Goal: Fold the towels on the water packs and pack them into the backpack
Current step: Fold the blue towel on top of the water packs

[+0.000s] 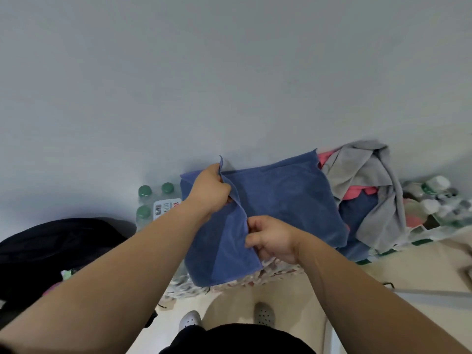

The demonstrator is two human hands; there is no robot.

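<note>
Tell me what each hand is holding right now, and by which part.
Both hold the blue towel. The left hand pinches its far left corner; the right hand pinches the same folded-over edge nearer the person.

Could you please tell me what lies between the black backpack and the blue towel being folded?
In the head view, green-capped water bottles stand between the black backpack and the blue towel.
</note>
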